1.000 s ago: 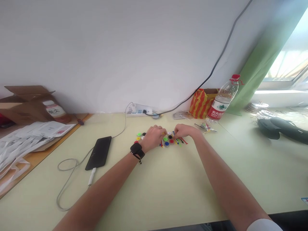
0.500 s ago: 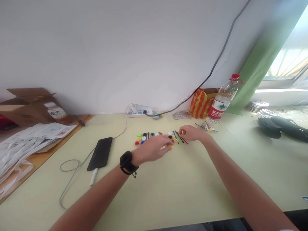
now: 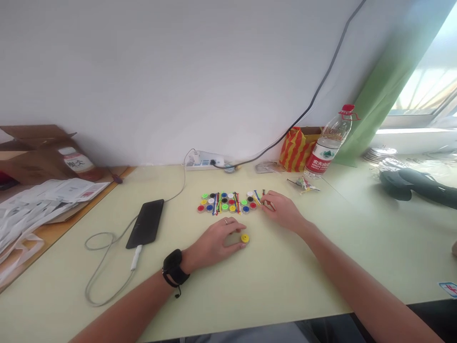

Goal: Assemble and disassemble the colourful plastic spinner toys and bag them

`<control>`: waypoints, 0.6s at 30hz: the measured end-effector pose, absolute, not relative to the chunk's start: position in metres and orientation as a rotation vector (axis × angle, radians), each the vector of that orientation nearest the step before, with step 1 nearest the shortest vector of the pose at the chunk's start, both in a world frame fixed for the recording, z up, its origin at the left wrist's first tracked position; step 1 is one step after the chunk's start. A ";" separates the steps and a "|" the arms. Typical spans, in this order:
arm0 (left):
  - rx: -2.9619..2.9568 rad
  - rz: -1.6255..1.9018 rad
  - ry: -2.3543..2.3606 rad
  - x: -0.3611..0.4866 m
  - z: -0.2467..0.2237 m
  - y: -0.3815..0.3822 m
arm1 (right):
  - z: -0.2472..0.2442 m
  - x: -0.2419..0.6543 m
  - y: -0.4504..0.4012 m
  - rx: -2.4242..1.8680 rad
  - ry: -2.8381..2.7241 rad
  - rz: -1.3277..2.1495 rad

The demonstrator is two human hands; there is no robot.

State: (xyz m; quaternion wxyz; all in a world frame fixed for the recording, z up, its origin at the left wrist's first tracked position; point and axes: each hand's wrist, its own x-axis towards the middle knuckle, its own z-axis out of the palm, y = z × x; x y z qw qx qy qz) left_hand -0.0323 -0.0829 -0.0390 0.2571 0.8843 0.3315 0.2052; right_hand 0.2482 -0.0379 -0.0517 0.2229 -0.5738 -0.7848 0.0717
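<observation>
Small round pieces in several colours (image 3: 224,207) lie in short rows near the middle of the table, with bundles of thin coloured sticks (image 3: 217,204) between them. A single yellow round piece (image 3: 244,238) lies nearer to me. My left hand (image 3: 217,242) rests beside it, thumb tip at its edge, thumb and fingers apart. At the right end of the rows, my right hand (image 3: 282,209) has its fingertips pinched at the sticks (image 3: 257,197); what lies between the fingertips is too small to make out.
A black phone (image 3: 145,224) with a white cable lies at left, near paper packets (image 3: 64,195), a bottle (image 3: 80,164) and a cardboard box. A power strip (image 3: 203,161), striped bag (image 3: 296,150), water bottle (image 3: 326,147) and dark tool (image 3: 410,183) stand or lie farther back.
My left hand has moved toward me and opened beside the yellow piece, uncovering the rows. My right hand has shifted slightly left and toward me. The view has shifted a little.
</observation>
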 end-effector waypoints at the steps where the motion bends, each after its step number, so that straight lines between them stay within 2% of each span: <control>1: 2.410 0.561 0.886 -0.033 -0.039 -0.083 | -0.051 0.246 -0.040 -1.598 -2.189 0.172; 8: 2.476 0.546 0.849 -0.031 -0.033 -0.089 | -0.051 0.243 -0.043 -1.721 -2.283 0.113; 18: 2.469 0.577 0.837 -0.030 -0.035 -0.091 | -0.058 0.237 -0.042 -1.746 -2.191 0.246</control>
